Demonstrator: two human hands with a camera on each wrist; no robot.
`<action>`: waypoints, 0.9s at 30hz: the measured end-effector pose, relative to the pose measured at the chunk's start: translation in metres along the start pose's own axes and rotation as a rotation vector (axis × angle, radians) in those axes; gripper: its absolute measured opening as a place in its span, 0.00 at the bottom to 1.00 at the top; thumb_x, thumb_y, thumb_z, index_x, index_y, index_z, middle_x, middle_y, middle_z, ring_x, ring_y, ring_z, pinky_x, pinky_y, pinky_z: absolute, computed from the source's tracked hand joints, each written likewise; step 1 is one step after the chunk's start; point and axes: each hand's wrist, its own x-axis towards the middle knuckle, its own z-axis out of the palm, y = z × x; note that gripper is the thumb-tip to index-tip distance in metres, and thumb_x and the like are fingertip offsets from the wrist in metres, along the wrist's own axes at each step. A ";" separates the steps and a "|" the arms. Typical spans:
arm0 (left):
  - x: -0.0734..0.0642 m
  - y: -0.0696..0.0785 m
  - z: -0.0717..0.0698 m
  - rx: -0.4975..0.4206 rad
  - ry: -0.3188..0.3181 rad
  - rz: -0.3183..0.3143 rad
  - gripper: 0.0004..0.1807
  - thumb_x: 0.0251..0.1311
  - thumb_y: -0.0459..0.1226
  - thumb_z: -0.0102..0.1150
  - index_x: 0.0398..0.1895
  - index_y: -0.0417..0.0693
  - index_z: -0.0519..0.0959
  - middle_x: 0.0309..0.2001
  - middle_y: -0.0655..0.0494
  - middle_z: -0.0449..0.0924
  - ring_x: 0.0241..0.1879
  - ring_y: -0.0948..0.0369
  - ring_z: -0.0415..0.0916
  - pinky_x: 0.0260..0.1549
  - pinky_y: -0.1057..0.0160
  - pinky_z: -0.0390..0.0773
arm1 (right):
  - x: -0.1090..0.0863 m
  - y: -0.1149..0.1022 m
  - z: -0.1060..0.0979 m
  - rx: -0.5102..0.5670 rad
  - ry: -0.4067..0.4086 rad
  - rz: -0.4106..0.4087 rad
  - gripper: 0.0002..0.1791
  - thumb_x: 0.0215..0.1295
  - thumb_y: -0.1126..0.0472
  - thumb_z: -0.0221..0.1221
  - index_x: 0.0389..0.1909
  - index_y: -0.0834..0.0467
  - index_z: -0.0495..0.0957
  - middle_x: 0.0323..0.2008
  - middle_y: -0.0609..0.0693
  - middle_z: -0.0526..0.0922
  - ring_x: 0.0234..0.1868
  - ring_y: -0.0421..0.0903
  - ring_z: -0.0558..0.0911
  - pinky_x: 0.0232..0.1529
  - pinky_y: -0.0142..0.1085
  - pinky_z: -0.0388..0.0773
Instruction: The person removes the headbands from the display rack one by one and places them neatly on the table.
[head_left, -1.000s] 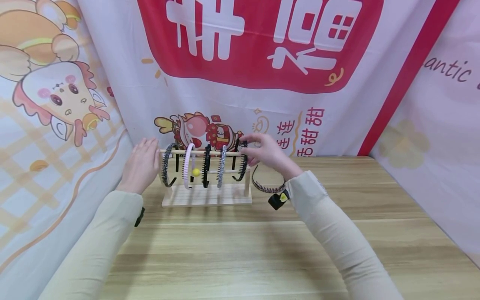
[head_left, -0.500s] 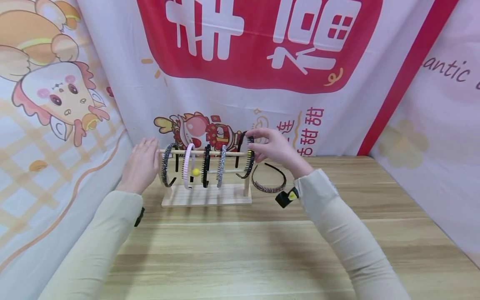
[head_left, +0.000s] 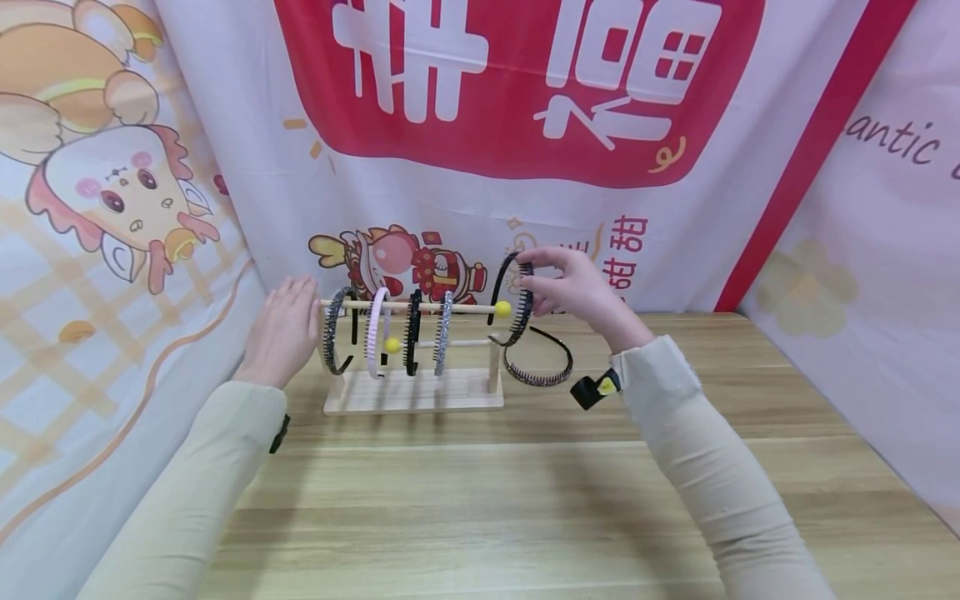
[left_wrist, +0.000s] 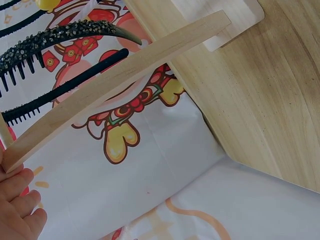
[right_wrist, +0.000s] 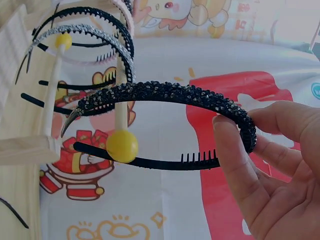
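A wooden headband stand [head_left: 414, 402] has several headbands hanging on its bar, among them a pink one [head_left: 372, 333] and a silver one [head_left: 442, 333]. My left hand [head_left: 281, 329] grips the stand's left end; in the left wrist view curled fingers [left_wrist: 22, 195] are at the top of the wooden post [left_wrist: 100, 90]. My right hand [head_left: 573, 287] pinches a black beaded headband [right_wrist: 165, 95] by its curved top, between thumb and fingers. This headband is at the bar's right end, its two arms on either side of the yellow ball [right_wrist: 122, 146] in the right wrist view.
Another dark toothed headband [head_left: 538, 380] lies on the wood-grain table [head_left: 480, 500], right of the stand. A second yellow ball [head_left: 392, 345] tips a lower peg. Printed cloth [head_left: 450, 192] hangs behind the table and along both sides.
My right hand has moved right along the bar, carrying the black headband from beside the silver one to the yellow ball at the bar's end. The left hand has stayed in place.
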 end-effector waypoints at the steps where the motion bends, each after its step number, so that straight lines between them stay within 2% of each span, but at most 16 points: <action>1: 0.000 0.000 0.000 0.000 -0.001 0.000 0.25 0.72 0.38 0.29 0.65 0.27 0.55 0.66 0.32 0.51 0.66 0.39 0.45 0.66 0.52 0.36 | 0.000 0.001 -0.002 -0.006 0.007 -0.001 0.21 0.62 0.62 0.59 0.56 0.54 0.72 0.43 0.55 0.78 0.28 0.52 0.80 0.32 0.41 0.82; 6: -0.001 0.000 -0.001 0.005 -0.007 -0.002 0.25 0.72 0.38 0.29 0.65 0.27 0.54 0.66 0.32 0.51 0.66 0.40 0.44 0.66 0.51 0.36 | -0.001 0.007 -0.012 -0.021 0.040 -0.001 0.21 0.62 0.63 0.58 0.57 0.54 0.72 0.48 0.52 0.75 0.30 0.52 0.80 0.32 0.41 0.82; 18: 0.000 -0.001 0.001 -0.007 0.000 0.002 0.25 0.71 0.36 0.31 0.65 0.27 0.55 0.66 0.32 0.51 0.66 0.40 0.44 0.66 0.52 0.36 | -0.001 0.031 -0.036 0.041 0.129 0.054 0.24 0.61 0.65 0.58 0.59 0.59 0.69 0.56 0.57 0.70 0.29 0.53 0.81 0.33 0.43 0.82; 27: -0.001 0.001 -0.001 0.005 -0.013 -0.004 0.25 0.72 0.37 0.30 0.65 0.27 0.55 0.66 0.32 0.51 0.66 0.40 0.44 0.66 0.53 0.36 | -0.001 0.056 -0.050 0.098 0.186 0.082 0.25 0.62 0.67 0.55 0.61 0.63 0.65 0.52 0.62 0.70 0.26 0.45 0.79 0.33 0.39 0.82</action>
